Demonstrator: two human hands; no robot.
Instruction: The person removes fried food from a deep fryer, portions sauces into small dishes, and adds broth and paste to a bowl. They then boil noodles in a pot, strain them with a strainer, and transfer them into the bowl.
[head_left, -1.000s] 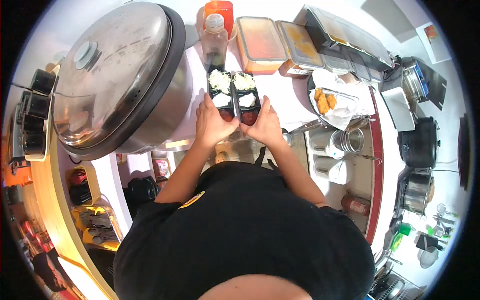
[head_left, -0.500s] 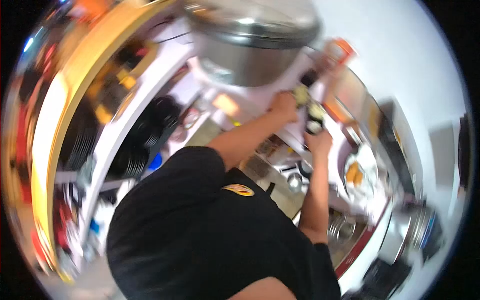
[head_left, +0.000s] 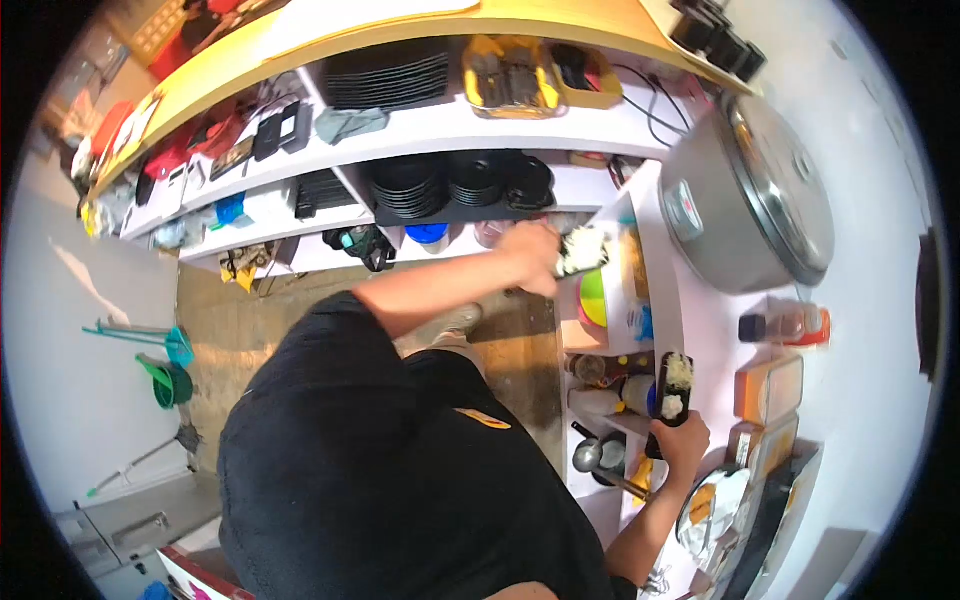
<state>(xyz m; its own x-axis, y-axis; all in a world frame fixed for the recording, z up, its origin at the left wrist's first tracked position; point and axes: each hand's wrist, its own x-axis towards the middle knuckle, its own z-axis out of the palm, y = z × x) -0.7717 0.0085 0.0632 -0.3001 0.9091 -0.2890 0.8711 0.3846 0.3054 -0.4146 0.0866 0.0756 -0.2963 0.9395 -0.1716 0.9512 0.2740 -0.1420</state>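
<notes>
So the person's wearing a plain black short-sleeved top [head_left: 400,450], with a small yellow-orange oval logo [head_left: 482,418] that has some darker marking in it, too small to read. Both hands are bare, no gloves. Bottoms [head_left: 450,372] look black too, probably shorts. There's a pale shoe [head_left: 462,319] down there as well.

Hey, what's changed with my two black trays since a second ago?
You've turned left, and the trays, side by side on the counter before, are now apart. Your left hand has carried the left tray leftward, off the counter; your right hand holds the right tray near the counter's edge. The big lidded pot and the lidded containers stayed put.
</notes>
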